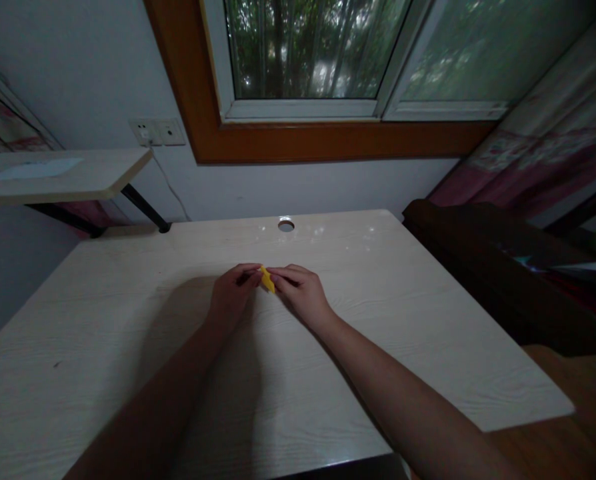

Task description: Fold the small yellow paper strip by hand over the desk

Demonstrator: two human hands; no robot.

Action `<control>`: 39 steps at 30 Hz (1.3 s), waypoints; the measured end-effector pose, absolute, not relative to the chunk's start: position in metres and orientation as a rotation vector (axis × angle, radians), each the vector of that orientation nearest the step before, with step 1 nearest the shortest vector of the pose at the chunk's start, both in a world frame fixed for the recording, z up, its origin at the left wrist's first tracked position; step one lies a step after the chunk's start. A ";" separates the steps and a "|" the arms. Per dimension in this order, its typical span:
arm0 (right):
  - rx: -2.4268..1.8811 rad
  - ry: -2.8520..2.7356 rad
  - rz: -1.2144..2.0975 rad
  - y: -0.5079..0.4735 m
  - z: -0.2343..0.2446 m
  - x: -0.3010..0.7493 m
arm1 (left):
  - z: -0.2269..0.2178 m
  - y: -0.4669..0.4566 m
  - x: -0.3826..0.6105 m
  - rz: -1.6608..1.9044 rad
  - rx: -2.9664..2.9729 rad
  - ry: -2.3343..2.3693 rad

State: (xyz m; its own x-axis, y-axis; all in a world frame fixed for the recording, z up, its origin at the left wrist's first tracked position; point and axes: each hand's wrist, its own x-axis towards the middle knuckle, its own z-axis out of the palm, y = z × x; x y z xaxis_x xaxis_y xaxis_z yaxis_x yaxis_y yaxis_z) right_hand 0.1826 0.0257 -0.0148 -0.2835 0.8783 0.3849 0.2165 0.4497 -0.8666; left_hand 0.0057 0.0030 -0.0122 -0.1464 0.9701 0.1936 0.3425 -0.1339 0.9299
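Note:
A small yellow piece (pixel 267 280), thin and angular like folded paper, is pinched between my two hands over the middle of the desk. My left hand (pixel 233 291) grips its left side with thumb and fingertips. On the other side, my right hand (pixel 302 288) pinches its upper right edge between thumb and index finger. A pointed lower corner of the piece sticks out below the fingertips. The fingers cover part of it, so its full shape is hidden.
The pale wood-grain desk (pixel 408 320) has a round cable hole (pixel 286 226) near its back edge. A raised shelf (pixel 68 180) on black legs stands at left. Dark furniture (pixel 498 280) adjoins the right side. A dark edge (pixel 348 469) shows at the bottom.

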 end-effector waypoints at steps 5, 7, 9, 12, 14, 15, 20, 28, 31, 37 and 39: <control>-0.953 -1.779 0.884 0.025 -0.013 0.182 | -0.009 0.002 0.006 1.261 1.550 1.550; -0.949 -1.782 0.896 0.025 -0.012 0.183 | -0.010 0.003 0.006 1.253 1.541 1.561; -0.939 -1.783 0.907 0.026 -0.012 0.183 | -0.012 0.004 0.005 1.250 1.524 1.562; -0.923 -1.780 0.903 0.026 -0.013 0.183 | -0.012 0.005 0.005 1.248 1.504 1.534; -0.918 -1.781 0.900 0.026 -0.014 0.183 | -0.010 0.005 0.005 1.247 1.481 1.514; -0.916 -1.781 0.900 0.026 -0.014 0.183 | -0.010 0.005 0.005 1.244 1.474 1.508; -0.914 -1.774 0.909 0.025 -0.013 0.182 | -0.009 0.003 0.004 1.265 1.441 1.471; -0.999 -1.631 1.114 0.029 -0.023 0.180 | -0.011 0.003 0.003 1.302 1.370 1.414; -1.025 -1.672 1.105 0.030 -0.024 0.180 | -0.010 0.003 0.003 1.286 1.365 1.422; -0.994 -1.688 1.142 0.029 -0.017 0.182 | -0.006 0.002 0.003 1.330 1.487 1.340; -0.981 -1.708 1.151 0.028 -0.016 0.182 | -0.005 0.002 0.003 1.320 1.488 1.328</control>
